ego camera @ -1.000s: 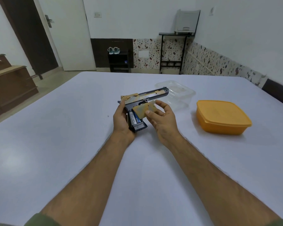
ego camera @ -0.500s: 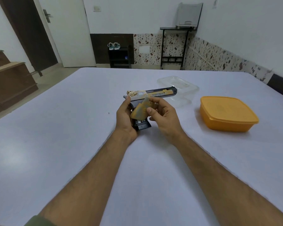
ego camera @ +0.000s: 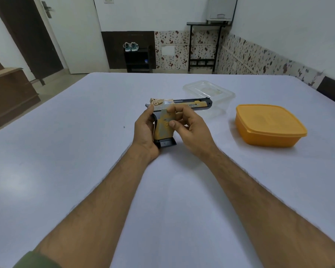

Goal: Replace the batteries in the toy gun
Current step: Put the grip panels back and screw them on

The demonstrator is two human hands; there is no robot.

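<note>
A black and tan toy gun [ego camera: 193,104] is held just above the white table [ego camera: 66,151], barrel pointing right. My left hand [ego camera: 144,132] grips the back of its handle. The tan battery cover [ego camera: 163,126] lies flat against the side of the handle. My right hand [ego camera: 191,128] holds that cover, thumb pressing on its face and fingers curled behind it. No batteries show; the handle's compartment is hidden by the cover.
An orange lidded container [ego camera: 269,125] stands on the table to the right. A clear plastic container [ego camera: 209,91] sits behind the gun's barrel. A dark shelf with shoes [ego camera: 131,47] and a wooden cabinet [ego camera: 8,93] are off the table.
The tan cover was held apart from the handle with a blue battery showing inside; my right hand has brought it flat onto the handle, hiding the battery. The gun has tilted more upright.
</note>
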